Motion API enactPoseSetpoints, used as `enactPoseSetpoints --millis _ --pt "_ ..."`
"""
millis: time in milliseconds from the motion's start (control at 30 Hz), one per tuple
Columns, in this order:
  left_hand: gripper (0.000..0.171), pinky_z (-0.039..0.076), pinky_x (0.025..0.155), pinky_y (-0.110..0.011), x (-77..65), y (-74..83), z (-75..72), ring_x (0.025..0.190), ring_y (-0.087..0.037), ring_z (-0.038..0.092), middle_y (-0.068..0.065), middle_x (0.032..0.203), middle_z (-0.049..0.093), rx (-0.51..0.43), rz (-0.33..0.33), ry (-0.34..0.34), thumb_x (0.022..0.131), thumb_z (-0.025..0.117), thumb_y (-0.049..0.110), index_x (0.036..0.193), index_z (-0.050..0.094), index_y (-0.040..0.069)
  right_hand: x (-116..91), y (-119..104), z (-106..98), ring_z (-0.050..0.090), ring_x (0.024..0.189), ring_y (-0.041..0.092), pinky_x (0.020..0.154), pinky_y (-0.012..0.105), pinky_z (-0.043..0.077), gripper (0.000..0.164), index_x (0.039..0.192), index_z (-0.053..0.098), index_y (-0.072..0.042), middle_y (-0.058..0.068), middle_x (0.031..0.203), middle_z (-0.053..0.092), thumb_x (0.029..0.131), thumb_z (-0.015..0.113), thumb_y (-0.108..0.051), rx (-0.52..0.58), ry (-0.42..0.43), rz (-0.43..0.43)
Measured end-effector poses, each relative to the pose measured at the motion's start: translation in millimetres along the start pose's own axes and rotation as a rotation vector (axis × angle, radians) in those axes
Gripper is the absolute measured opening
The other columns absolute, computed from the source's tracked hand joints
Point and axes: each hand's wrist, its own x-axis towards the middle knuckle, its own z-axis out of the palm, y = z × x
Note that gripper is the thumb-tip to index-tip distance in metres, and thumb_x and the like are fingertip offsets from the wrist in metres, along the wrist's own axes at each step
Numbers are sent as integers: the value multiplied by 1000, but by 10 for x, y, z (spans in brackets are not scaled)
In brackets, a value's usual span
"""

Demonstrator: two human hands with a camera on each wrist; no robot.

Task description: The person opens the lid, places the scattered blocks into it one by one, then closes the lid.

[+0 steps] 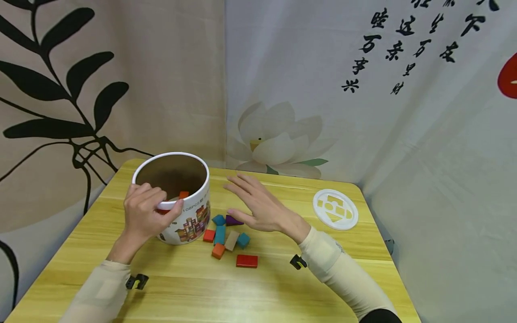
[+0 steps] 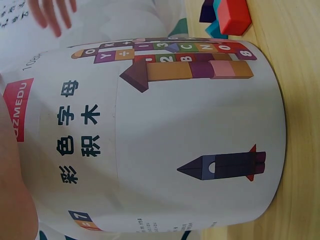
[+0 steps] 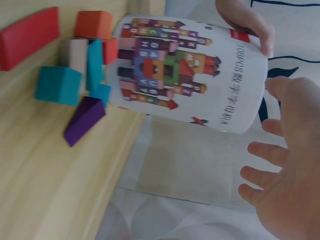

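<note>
A white printed bucket (image 1: pixel 190 224) stands upright on the table, with some red and orange blocks visible inside. My left hand (image 1: pixel 145 208) grips its near rim, thumb outside. In the left wrist view the bucket's printed wall (image 2: pixel 165 125) fills most of the picture. To the right of the bucket, my right hand (image 1: pixel 260 204) hovers with fingers extended, holding nothing. Below it lie several loose blocks: a purple wedge (image 1: pixel 234 220), a blue block (image 1: pixel 220 234), a tan block (image 1: pixel 232 241), an orange block (image 1: pixel 218 251) and a red block (image 1: pixel 247 261).
A white round lid with cut-out shapes (image 1: pixel 317 211) lies at the right back of the wooden table (image 1: pixel 194 291). Behind the table hangs a printed cloth (image 1: pixel 282 67) with a lotus and characters. Another cloth with dark leaves (image 1: pixel 177 80) hangs at the left.
</note>
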Motion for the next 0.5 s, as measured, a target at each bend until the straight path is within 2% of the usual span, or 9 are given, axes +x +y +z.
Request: enactPoseSetpoints --millis 300,500 --pt "51 28 56 -47 -6 15 -1 47 -22 33 0 43 38 -5 1 7 81 62 46 49 38 14 -287 -18 303 25 149 27 118 50 28 63 150 51 -6 13 159 41 99 61 -42 31 -35 22" --pt "52 27 56 -47 6 20 -4 47 -22 33 0 43 37 -4 0 11 81 62 45 48 38 13 -432 -19 528 33 145 27 118 48 29 62 147 54 -6 13 155 46 99 62 -44 55 -95 65"
